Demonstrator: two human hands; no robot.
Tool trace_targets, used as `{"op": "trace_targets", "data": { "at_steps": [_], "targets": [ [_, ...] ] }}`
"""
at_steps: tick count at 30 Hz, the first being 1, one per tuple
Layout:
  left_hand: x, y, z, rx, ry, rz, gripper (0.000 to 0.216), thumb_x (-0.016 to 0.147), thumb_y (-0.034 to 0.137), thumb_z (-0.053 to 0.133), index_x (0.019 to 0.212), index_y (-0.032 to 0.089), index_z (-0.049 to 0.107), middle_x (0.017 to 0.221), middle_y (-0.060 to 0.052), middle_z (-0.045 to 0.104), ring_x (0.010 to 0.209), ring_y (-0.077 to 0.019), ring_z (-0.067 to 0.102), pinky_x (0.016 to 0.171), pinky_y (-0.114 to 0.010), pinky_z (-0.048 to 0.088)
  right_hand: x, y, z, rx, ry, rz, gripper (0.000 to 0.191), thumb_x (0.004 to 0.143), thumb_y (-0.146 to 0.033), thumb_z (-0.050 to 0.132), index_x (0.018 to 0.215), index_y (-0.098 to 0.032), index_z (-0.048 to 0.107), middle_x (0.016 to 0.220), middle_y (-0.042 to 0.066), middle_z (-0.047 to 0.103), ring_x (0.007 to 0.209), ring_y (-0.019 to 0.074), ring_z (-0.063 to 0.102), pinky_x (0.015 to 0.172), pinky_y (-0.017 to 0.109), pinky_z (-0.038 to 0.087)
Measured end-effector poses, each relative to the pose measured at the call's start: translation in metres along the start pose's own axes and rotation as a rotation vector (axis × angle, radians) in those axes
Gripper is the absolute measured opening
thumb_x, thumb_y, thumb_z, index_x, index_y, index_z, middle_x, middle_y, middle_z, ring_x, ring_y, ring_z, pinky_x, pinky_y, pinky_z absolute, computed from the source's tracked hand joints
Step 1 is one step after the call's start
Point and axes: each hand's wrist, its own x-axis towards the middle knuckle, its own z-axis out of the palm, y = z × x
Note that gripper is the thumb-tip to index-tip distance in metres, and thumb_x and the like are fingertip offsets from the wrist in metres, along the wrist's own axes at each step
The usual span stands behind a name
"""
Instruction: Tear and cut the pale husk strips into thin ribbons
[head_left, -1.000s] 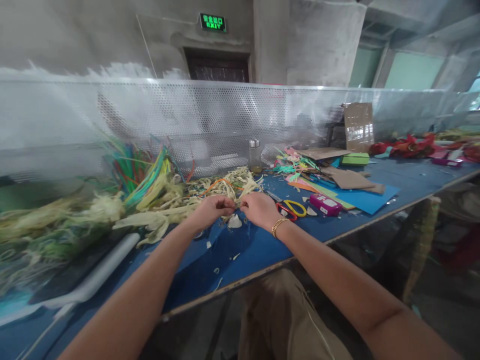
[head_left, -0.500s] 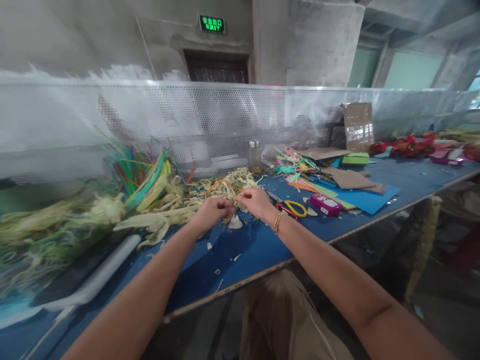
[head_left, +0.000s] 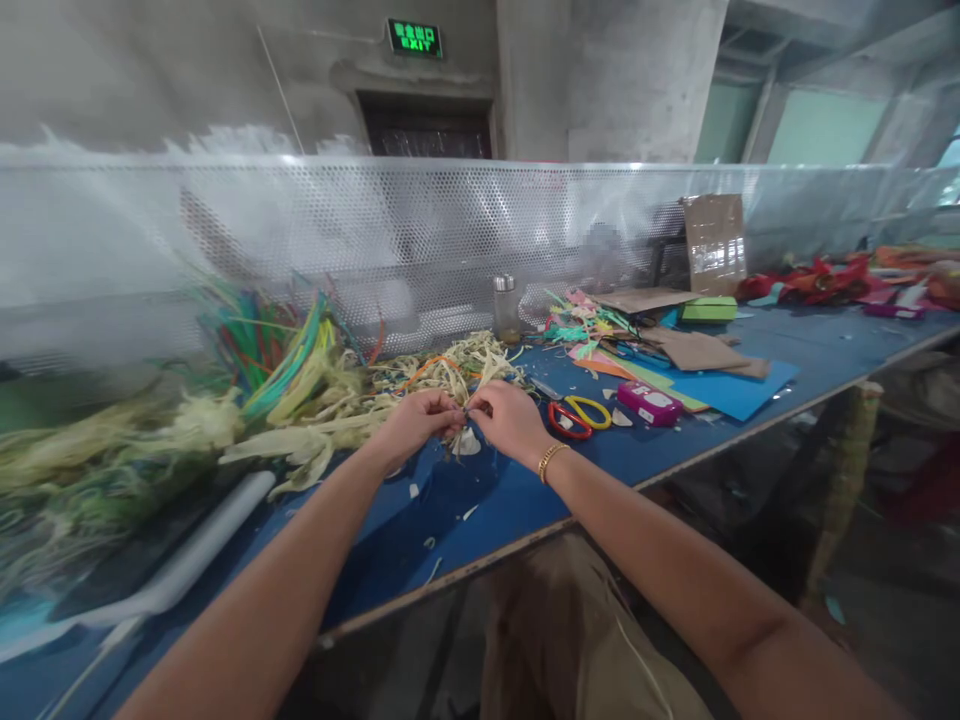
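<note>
My left hand (head_left: 425, 420) and my right hand (head_left: 506, 418) meet fingertip to fingertip above the front of the blue tabletop (head_left: 480, 510). Both are closed in a pinch. What sits between the fingers is too small and covered to name; a few pale strands show just under them. A white scrap (head_left: 469, 442) lies below the fingertips. Right behind the hands is a heap of pale, husk-like strips (head_left: 480, 360) with an orange strand across it. Scissors with red and yellow handles (head_left: 589, 412) lie to the right of my right hand, near the bracelet on that wrist.
Colourful strips (head_left: 277, 345) and tangled pale fibres (head_left: 142, 440) cover the left side, beside a white-edged dark board (head_left: 217, 535). A lidded glass bottle (head_left: 506, 312) stands at the perforated screen (head_left: 420, 240). To the right lie a purple packet (head_left: 649, 403), blue paper (head_left: 750, 392) and cardboard (head_left: 697, 352).
My hands have drawn closer, so the fingertips now meet, and my right hand has turned slightly inward. The whole view has shifted a little.
</note>
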Motion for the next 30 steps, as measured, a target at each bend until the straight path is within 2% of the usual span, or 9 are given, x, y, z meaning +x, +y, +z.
{"op": "trace_targets", "data": {
  "at_steps": [5,8,13,17,21,25,30],
  "targets": [
    [0.001,0.0,-0.001,0.001,-0.012,0.002,0.038,0.057,0.047,0.077,0.067,0.016,0.057,0.06,0.001,0.058,0.056,-0.0098,0.052,0.056,-0.023,0.043,-0.003,0.001,0.0,0.066,-0.001,-0.017,0.017,0.078,-0.018,0.065,0.095,-0.02,0.064,0.09,0.002,0.064,0.082,0.0138,0.057,0.074,0.025,0.04],
    [0.0,0.001,-0.001,0.004,-0.012,0.007,0.038,0.058,0.047,0.077,0.068,0.015,0.058,0.06,0.001,0.058,0.057,-0.0099,0.052,0.056,-0.023,0.043,-0.003,-0.001,0.0,0.02,0.0,-0.038,0.005,0.081,-0.022,0.062,0.084,-0.02,0.065,0.085,0.001,0.064,0.079,0.0145,0.056,0.071,0.026,0.038],
    [0.001,-0.001,-0.002,-0.043,0.004,-0.024,0.038,0.054,0.045,0.08,0.067,0.016,0.059,0.061,0.001,0.058,0.058,-0.0109,0.053,0.056,-0.024,0.043,-0.003,-0.004,-0.002,-0.002,0.008,-0.027,0.009,0.083,-0.025,0.061,0.076,-0.019,0.064,0.08,0.002,0.063,0.077,0.0144,0.054,0.07,0.026,0.036],
    [0.003,-0.003,-0.006,-0.068,0.02,-0.042,0.034,0.053,0.038,0.081,0.066,0.015,0.059,0.061,0.0,0.059,0.058,-0.0109,0.053,0.056,-0.024,0.043,-0.003,-0.004,-0.003,0.077,-0.052,-0.059,0.006,0.08,-0.023,0.065,0.075,-0.019,0.065,0.079,0.002,0.063,0.076,0.0134,0.054,0.071,0.025,0.037],
    [0.001,0.0,-0.007,0.013,0.032,-0.038,0.029,0.056,0.035,0.078,0.066,0.015,0.06,0.058,0.001,0.058,0.053,-0.0094,0.049,0.051,-0.022,0.038,-0.003,-0.001,-0.001,0.156,-0.042,-0.031,0.012,0.085,-0.024,0.058,0.081,-0.019,0.068,0.083,0.002,0.067,0.079,0.0135,0.057,0.074,0.024,0.039],
    [-0.001,0.005,-0.005,0.097,0.035,0.004,0.028,0.059,0.037,0.076,0.066,0.015,0.061,0.056,0.002,0.055,0.048,-0.0073,0.041,0.045,-0.02,0.029,-0.002,0.002,0.002,0.118,-0.026,-0.005,0.011,0.083,-0.022,0.059,0.089,-0.02,0.069,0.088,0.003,0.068,0.083,0.0147,0.058,0.076,0.025,0.039],
    [-0.002,0.007,-0.004,0.146,0.046,0.058,0.028,0.06,0.039,0.075,0.068,0.016,0.062,0.055,0.004,0.052,0.049,-0.008,0.04,0.047,-0.022,0.029,-0.002,0.0,0.002,0.046,-0.032,-0.01,0.009,0.081,-0.022,0.059,0.08,-0.02,0.068,0.08,0.002,0.065,0.077,0.0146,0.057,0.07,0.025,0.038]
  ]
}}
